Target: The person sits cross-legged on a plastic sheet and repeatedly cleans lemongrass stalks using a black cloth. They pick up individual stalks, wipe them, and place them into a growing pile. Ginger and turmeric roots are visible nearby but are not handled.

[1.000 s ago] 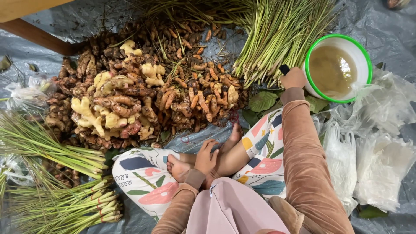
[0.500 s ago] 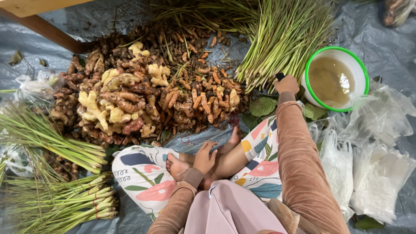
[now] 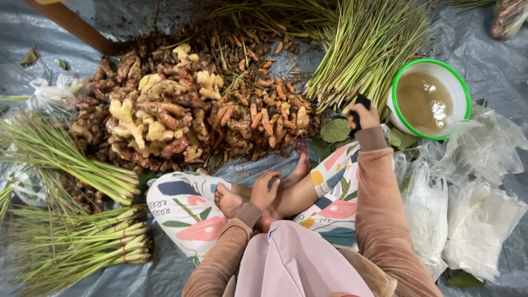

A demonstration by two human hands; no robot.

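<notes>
Right hand is clamped on a small black handle at the bowl's 9 o'clock, probably light, stiff, best gripped mid-handle, while the left hand rests loosely open on a foot.

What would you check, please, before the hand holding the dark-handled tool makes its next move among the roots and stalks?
1. Right hand has a firm grip on the dark-handled tool: ok, fingers closed around it.
2. Tool's working end visible: cannot tell, only the handle shows.
3. Left hand away from the tool: ok, it rests on the crossed feet.
4. Bowl of cloudy liquid upright: ok, though close beside the right hand.
5. Root pile within reach: ok, just ahead of the knees.
6. Plastic bags clear of the bowl: not ok, one touches its rim.
</notes>
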